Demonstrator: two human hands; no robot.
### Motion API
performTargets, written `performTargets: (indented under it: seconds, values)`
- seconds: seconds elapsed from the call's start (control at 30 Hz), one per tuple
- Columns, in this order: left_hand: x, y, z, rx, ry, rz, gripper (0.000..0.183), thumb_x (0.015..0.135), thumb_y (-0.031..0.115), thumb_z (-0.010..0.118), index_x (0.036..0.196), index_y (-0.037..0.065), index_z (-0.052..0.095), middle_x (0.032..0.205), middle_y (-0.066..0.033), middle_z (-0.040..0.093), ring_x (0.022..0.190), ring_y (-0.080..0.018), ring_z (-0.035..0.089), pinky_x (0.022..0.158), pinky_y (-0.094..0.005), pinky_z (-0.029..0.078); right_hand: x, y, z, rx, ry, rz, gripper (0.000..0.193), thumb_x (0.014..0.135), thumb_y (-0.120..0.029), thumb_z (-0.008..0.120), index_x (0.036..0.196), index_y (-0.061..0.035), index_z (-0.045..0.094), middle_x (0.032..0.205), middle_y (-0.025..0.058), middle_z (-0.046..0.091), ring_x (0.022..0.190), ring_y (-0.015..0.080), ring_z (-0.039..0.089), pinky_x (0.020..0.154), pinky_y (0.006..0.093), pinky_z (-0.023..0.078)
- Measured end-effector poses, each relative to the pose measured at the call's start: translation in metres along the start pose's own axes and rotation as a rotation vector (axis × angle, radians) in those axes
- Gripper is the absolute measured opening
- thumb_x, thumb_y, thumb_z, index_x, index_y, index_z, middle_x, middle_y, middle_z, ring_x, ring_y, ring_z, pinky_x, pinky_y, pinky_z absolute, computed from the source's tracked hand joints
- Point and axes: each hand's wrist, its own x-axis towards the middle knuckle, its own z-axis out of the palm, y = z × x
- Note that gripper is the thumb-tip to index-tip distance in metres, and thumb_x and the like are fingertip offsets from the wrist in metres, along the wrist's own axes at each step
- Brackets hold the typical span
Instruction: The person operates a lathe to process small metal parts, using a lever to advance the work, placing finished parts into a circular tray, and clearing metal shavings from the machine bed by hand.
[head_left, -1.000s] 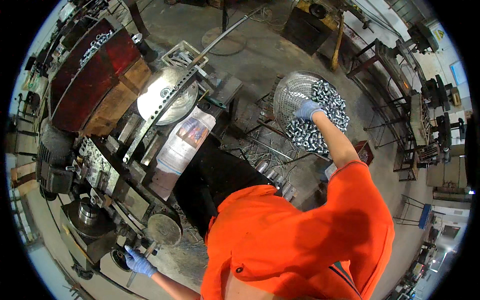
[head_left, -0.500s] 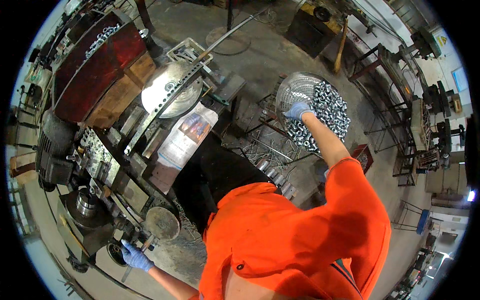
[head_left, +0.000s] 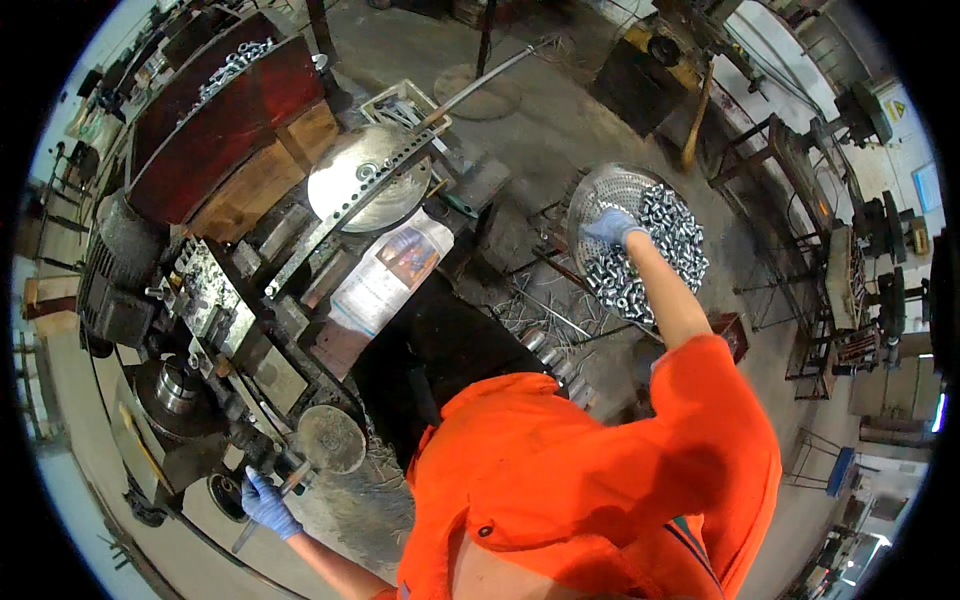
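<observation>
In its blue glove my left hand (head_left: 268, 503) is closed on a thin metal lever (head_left: 292, 482) at the lower left, next to a round grey disc (head_left: 332, 440) of the machine. At the upper right, my right hand (head_left: 613, 226), also gloved, reaches into a round perforated metal tray (head_left: 608, 185). Its fingers stretch toward the tray's bare left side, and no piece shows in them. Shiny short metal sleeves (head_left: 672, 230) are heaped in the tray, to the right of and below this hand.
A large shiny disc (head_left: 340, 175) and a slanted perforated bar (head_left: 375, 187) stand over the machine bed. Behind them is a red bin (head_left: 215, 130) with metal parts. Paper (head_left: 385, 280) lies in front. Metal shavings (head_left: 545, 318) litter the floor, and a wooden handle (head_left: 697, 120) leans nearby.
The view has shifted slightly, moving the machine and tray to the right and down in the picture. My right hand's fingers look straighter over the tray. My left hand stays at the lever.
</observation>
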Motion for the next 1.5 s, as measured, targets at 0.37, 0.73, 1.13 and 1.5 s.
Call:
performTargets:
  seconds: [0.37,0.73,1.13,1.5]
  values:
    - [0.005,0.165,0.033,-0.274,-0.214,0.121,0.028,0.088,0.023,0.058,0.101,-0.001,0.066,0.077,-0.0069,0.065,0.069,-0.0119,0.057,0.064,-0.0256,0.045,-0.158,-0.224,-0.088,0.75,0.248,-1.143,0.028,0.074,-0.022,0.072,0.094,-0.0026,0.068,0.108,0.0151,0.06,0.104,0.0236,0.056,0.086,0.0337,0.046]
    - [-0.019,0.236,0.07,-0.386,-0.38,0.277,0.037,0.086,0.036,0.061,0.087,0.0,0.067,0.066,-0.0084,0.062,0.062,-0.0112,0.055,0.057,-0.031,0.045,-0.248,-0.361,-0.103,0.42,0.227,-1.676,0.037,0.071,-0.027,0.074,0.101,-0.0065,0.065,0.117,0.019,0.05,0.104,0.034,0.053,0.088,0.0399,0.045]
    - [-0.003,0.203,0.042,-0.623,-0.38,0.132,0.039,0.086,0.038,0.059,0.078,0.0,0.067,0.054,-0.0095,0.054,0.054,-0.0142,0.054,0.052,-0.0326,0.043,-0.26,-0.419,-0.114,0.224,0.34,-1.91,0.024,0.066,-0.023,0.075,0.086,-0.0112,0.069,0.102,0.014,0.06,0.087,0.0339,0.057,0.076,0.0412,0.048]
    - [0.021,0.16,-0.024,-0.624,-0.295,0.118,0.04,0.087,0.037,0.059,0.098,0.0,0.066,0.065,-0.0024,0.059,0.059,-0.0092,0.054,0.054,-0.0253,0.044,-0.274,-0.476,-0.111,0.015,0.187,-1.934,0.023,0.069,-0.025,0.073,0.086,-0.0101,0.069,0.104,0.0145,0.061,0.092,0.0327,0.056,0.083,0.04,0.046]
